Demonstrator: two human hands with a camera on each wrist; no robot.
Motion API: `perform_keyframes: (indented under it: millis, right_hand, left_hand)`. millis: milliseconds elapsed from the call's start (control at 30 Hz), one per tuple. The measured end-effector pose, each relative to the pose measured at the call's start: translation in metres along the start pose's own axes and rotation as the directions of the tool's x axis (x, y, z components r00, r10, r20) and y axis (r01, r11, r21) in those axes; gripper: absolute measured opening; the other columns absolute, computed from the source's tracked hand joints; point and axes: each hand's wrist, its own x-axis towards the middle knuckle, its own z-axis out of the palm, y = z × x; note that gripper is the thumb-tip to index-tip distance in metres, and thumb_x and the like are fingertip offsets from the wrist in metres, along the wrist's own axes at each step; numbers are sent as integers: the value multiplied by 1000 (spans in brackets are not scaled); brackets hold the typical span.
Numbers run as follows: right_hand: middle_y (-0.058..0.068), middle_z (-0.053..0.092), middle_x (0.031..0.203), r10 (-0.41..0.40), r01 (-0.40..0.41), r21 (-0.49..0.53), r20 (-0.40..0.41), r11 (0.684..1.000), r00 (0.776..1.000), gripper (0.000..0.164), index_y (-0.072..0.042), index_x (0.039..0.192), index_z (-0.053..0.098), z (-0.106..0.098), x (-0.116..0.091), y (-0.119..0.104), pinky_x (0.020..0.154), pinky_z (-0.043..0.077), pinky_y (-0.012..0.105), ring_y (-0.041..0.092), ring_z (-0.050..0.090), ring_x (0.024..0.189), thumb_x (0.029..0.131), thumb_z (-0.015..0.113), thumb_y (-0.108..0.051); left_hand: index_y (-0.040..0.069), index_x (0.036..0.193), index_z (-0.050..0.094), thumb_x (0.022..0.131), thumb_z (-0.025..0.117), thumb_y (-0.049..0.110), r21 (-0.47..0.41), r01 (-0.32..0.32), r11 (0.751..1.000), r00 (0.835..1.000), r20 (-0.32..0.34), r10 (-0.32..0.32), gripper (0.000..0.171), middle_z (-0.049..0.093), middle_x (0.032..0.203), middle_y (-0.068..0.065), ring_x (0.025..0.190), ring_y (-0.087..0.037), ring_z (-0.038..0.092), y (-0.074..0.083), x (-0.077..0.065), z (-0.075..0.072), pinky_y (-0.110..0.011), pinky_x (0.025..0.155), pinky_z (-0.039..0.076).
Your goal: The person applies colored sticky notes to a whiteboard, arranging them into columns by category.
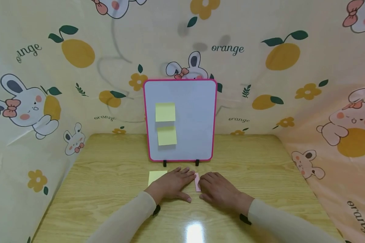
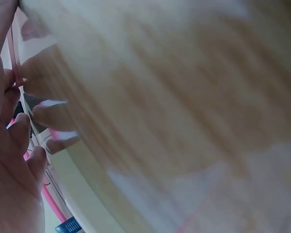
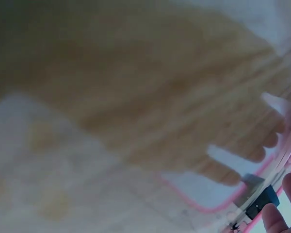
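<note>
On the table in front of the whiteboard [image 1: 185, 98], a narrow part of a pink sticky note [image 1: 197, 182] shows between the hands. My left hand [image 1: 173, 184] lies palm down with straight fingers, fingertips at the note's left edge and thumb apart. My right hand [image 1: 220, 189] bends its fingers over the note's right part, thumb close to them; the fingertips are hidden in the head view. A yellow sticky note [image 1: 155, 176] lies partly behind my left hand. In the left wrist view, fingers [image 2: 20, 131] show at the left edge; in the right wrist view, fingertips [image 3: 275, 218] show at lower right.
The pink-framed whiteboard stands upright on black feet [image 1: 165, 163]. It carries an upper yellow note [image 1: 165, 112] and a lower yellow note [image 1: 167, 136] on its left side. A printed cloth [image 1: 182, 37] hangs behind and beside the wooden table [image 1: 106, 168].
</note>
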Motion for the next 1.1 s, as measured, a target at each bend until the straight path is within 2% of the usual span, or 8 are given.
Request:
perform_keyframes:
  millis: [267, 467, 967, 1100]
  right_hand:
    - [-7, 67, 115, -9, 8, -29, -27, 1000, 1000, 22, -21, 110, 68, 2, 7, 1, 97, 54, 41, 17, 59, 116, 101, 72, -40]
    - [-8, 67, 110, 2, -5, -50, -41, 999, 999, 16, -22, 107, 69, 2, 10, 0, 91, 53, 38, 16, 59, 111, 102, 71, -37]
    - [-8, 69, 108, 5, -8, -47, -60, 999, 998, 15, -22, 106, 72, 4, 10, 2, 88, 55, 39, 15, 59, 107, 101, 73, -35]
    - [-7, 69, 110, 16, -18, -34, -49, 999, 999, 16, -21, 108, 73, 3, 10, 2, 93, 58, 44, 16, 60, 109, 102, 71, -35]
  left_hand:
    - [19, 169, 27, 94, 53, 77, -12, 11, 1000, 1000, 17, -11, 98, 26, 175, 2, 164, -22, 19, 0, 1, 1, -43, 135, 18]
    - [19, 169, 26, 94, 53, 77, -8, 14, 1000, 1000, 25, -14, 99, 25, 175, 2, 164, -22, 18, -1, 3, 2, -43, 135, 17]
    - [19, 169, 27, 93, 53, 78, -31, 15, 999, 1000, 14, -14, 100, 25, 175, 3, 164, -21, 18, 0, 3, 3, -42, 135, 18]
    - [19, 169, 26, 93, 52, 78, -27, 13, 1000, 1000, 15, -13, 99, 24, 176, 4, 164, -21, 17, 0, 2, 4, -42, 135, 17]
